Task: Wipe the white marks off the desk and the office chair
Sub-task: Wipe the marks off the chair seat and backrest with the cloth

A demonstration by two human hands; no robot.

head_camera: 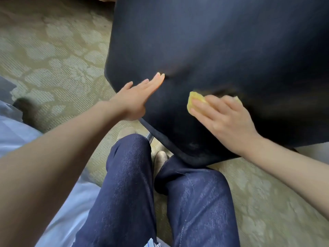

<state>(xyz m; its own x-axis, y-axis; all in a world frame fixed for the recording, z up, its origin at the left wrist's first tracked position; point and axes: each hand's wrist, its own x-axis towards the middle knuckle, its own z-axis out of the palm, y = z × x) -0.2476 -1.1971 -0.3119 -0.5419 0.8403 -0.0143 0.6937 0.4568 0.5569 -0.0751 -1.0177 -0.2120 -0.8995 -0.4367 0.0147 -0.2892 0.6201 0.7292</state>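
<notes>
Head view, looking down. Kneeling on beige patterned carpet (53,50), legs in dark blue jeans (128,184) at btm centre, just short of the front edge of a dark navy fabric office chair seat (213,50). Seat across the whole upper right of frame, blurred towards the top.

Left hand (137,98): resting on the seat by its left edge. Grip apart, fingers straight and close together, holding nothing. Fingertips (161,77) pushed into the fabric, w/ a small dent and creases right at the tips. Thumb out to the side, over the seat edge.

Right hand (226,118): further in from the front edge, well apart from the left. Grip clamped on a small yellow cleaning cloth (195,99), fingers bent over the top of it and pressing it onto the seat. Yellow showing at both sides of the fingers, most of it on the left. Thumb hidden. Cloth edges blurred.

Faint pale smudge (193,145) on the fabric near the front edge, below the right wrist; too dim to say more.

Bit of shiny metal chair part (150,137) under the front-left edge. Pale bluish fabric (17,136) at lower left, partly under the left forearm.
</notes>
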